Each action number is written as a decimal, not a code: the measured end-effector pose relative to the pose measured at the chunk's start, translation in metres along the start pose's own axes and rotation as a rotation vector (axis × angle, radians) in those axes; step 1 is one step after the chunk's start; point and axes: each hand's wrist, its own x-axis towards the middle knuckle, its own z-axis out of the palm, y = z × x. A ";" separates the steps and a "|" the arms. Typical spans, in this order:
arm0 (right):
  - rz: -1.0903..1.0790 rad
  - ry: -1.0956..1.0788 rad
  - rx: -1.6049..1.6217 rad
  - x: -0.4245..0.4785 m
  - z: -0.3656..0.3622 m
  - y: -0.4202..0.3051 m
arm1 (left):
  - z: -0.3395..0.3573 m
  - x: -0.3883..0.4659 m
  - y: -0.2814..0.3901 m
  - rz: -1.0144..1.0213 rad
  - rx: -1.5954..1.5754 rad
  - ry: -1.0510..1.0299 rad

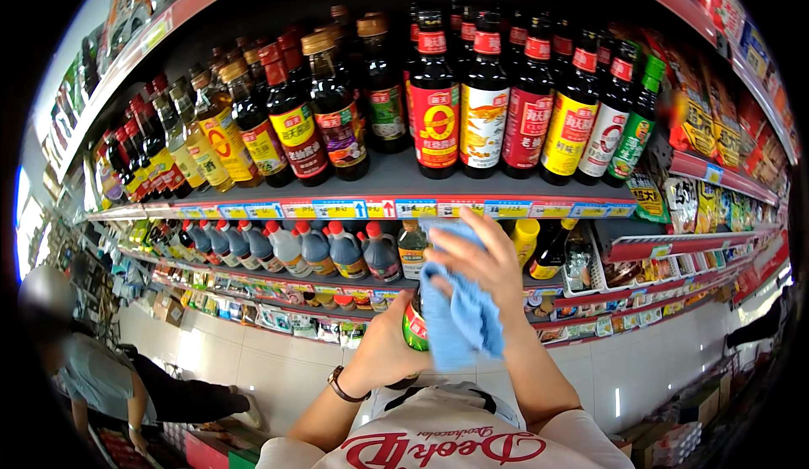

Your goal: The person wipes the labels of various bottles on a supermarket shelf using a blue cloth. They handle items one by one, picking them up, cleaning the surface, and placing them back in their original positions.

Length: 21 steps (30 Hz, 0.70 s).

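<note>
My left hand [387, 346], with a watch on its wrist, is wrapped around a dark glass sauce bottle [415, 331] with a green and red label. The bottle is in front of my chest, below shelf height. A light blue cloth [458, 320] hangs in the grip of my right hand [474, 257]. The cloth covers the upper part of the bottle and looks slightly blurred. Whether it presses on the glass, I cannot tell. Facing me, several dark soy sauce bottles [436, 115] stand upright in rows on a grey shelf [392, 175].
Price tags line the shelf edge [354, 208]. Below stand large jugs with red caps [341, 251] and a white basket [588, 282] of packets. Bagged goods [695, 121] fill the right side. At lower left a person [104, 374] bends over goods near boxes.
</note>
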 end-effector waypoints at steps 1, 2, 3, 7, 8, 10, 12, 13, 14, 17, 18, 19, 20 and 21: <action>-0.067 -0.048 -0.039 -0.011 0.009 -0.002 | -0.001 0.002 0.001 -0.013 -0.012 0.034; -0.134 -0.094 -0.073 -0.023 0.019 -0.005 | 0.000 0.003 -0.013 0.074 -0.087 0.094; -0.116 -0.075 0.030 -0.034 0.026 -0.012 | 0.004 0.004 -0.038 0.163 -0.162 0.156; 0.328 -0.004 0.647 -0.069 0.033 -0.041 | -0.001 0.018 -0.031 0.074 -0.503 0.174; 0.486 -0.017 0.782 -0.069 0.032 -0.045 | -0.007 0.017 -0.016 0.041 -0.561 0.154; 0.742 -0.069 0.987 -0.090 0.035 -0.054 | -0.006 0.018 -0.012 0.042 -0.670 0.162; 0.922 -0.115 1.202 -0.121 0.045 -0.051 | -0.003 0.020 0.000 0.073 -0.689 0.206; 1.028 -0.110 1.339 -0.124 0.047 -0.049 | -0.003 0.020 0.004 0.104 -0.699 0.216; 1.151 -0.066 1.555 -0.124 0.048 -0.046 | -0.002 0.022 0.006 0.135 -0.709 0.226; 1.414 0.045 1.939 -0.111 0.046 -0.039 | 0.003 0.031 0.000 0.318 -0.531 0.319; 1.436 0.077 1.891 -0.104 0.044 -0.035 | 0.002 0.036 -0.001 0.347 -0.291 0.414; 1.456 0.109 1.843 -0.099 0.043 -0.032 | 0.002 0.039 0.007 0.407 -0.098 0.460; 1.538 0.129 1.767 -0.103 0.047 -0.024 | 0.002 0.042 0.011 0.471 0.019 0.487; 1.484 0.107 1.690 -0.101 0.046 -0.021 | 0.002 0.043 0.013 0.530 0.140 0.515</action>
